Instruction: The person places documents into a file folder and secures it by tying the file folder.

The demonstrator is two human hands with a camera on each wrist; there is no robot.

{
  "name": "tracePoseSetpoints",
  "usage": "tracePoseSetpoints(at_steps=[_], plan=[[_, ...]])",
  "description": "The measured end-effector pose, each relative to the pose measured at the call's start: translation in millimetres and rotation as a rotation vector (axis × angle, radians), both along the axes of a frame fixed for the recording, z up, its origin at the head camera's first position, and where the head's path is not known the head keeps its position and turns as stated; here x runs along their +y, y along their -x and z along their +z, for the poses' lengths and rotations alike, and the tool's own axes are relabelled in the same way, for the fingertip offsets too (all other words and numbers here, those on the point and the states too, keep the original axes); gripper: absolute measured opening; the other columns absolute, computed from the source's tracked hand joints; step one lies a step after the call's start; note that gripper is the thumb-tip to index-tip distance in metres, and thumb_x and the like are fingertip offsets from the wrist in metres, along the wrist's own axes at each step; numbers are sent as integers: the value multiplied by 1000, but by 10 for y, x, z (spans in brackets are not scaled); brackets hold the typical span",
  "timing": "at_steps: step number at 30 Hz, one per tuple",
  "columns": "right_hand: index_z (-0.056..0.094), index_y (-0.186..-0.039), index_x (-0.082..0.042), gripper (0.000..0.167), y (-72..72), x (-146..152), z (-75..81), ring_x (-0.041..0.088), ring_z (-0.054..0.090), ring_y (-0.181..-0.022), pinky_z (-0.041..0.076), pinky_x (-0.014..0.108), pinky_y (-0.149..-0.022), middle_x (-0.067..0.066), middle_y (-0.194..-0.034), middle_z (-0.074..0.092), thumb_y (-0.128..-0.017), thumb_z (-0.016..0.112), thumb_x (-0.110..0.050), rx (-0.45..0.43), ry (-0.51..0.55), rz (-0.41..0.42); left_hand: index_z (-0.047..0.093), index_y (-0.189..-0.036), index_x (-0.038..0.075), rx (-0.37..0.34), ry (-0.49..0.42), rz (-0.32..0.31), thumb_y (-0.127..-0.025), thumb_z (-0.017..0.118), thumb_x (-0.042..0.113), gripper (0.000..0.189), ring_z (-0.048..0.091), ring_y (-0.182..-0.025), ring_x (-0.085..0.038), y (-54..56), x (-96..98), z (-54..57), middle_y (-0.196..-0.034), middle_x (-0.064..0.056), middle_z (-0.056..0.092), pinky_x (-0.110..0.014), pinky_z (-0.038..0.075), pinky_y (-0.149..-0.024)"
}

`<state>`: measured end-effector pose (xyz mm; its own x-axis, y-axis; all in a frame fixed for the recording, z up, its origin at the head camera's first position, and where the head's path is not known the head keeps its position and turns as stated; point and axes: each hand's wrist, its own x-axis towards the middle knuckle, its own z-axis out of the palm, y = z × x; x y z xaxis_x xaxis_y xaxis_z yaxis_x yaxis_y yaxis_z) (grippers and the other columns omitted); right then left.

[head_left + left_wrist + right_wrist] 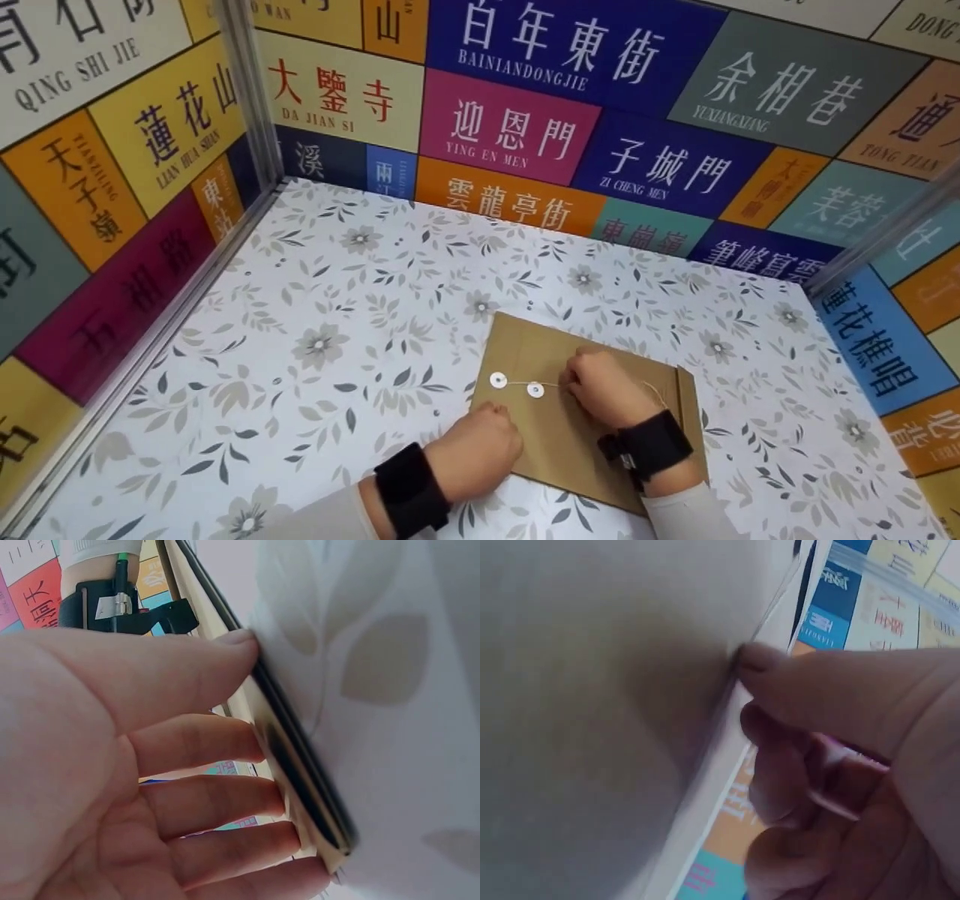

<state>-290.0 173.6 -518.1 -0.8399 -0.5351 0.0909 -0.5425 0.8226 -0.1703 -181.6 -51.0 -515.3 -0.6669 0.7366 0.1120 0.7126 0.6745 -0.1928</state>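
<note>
A brown kraft document envelope [570,442] lies at a slant on the table, with two white button discs [535,390] near its left side. A thin string [551,385] runs from the discs to my right hand [611,386], and its loose length curves out beyond that hand. Thumb and curled index finger of the right hand [832,757] pinch the string close over the envelope. My left hand [480,450] rests at the envelope's lower left edge. In the left wrist view its fingers [217,799] are extended, with thumb and fingertips touching the edge.
The table [360,300] has a white cloth with grey flowers and leaves. Upright panels covered in coloured street-name signs [510,135] enclose it at the back, left and right. Black bands [412,487] with cameras circle both wrists.
</note>
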Motion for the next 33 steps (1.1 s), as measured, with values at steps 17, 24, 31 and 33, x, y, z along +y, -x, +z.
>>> tracePoseSetpoints(at_steps=[17,24,31,33], plan=[[70,-77,-11,23,77,109,-52,12,55,-66,48,28,-61,-4,-73,62,-76,69,11,-18,221,-2,76,-80,17,13,-15,7,-86,72,17,7,58,-71,-17,-12,22,3,-80,-1,70,-29,41,-69],[74,-79,-13,20,155,196,-107,14,57,-70,49,30,-66,-5,-76,66,-82,72,6,-144,308,-101,79,-86,13,-7,-32,24,-88,72,17,9,59,-73,-19,-6,30,-4,-92,-8,74,-30,43,-68],[75,-81,-13,18,213,264,-143,14,61,-71,51,26,-65,-4,-76,67,-83,71,4,-297,407,-155,77,-82,14,-25,-32,20,-88,71,17,9,58,-72,-18,3,38,-22,-85,-4,72,-30,44,-68],[76,-81,-12,18,218,267,-148,15,61,-70,51,26,-63,-3,-76,68,-84,72,5,-321,429,-164,76,-80,15,-15,-18,19,-88,71,18,10,58,-73,-17,7,39,-32,-82,-2,70,-29,43,-69]])
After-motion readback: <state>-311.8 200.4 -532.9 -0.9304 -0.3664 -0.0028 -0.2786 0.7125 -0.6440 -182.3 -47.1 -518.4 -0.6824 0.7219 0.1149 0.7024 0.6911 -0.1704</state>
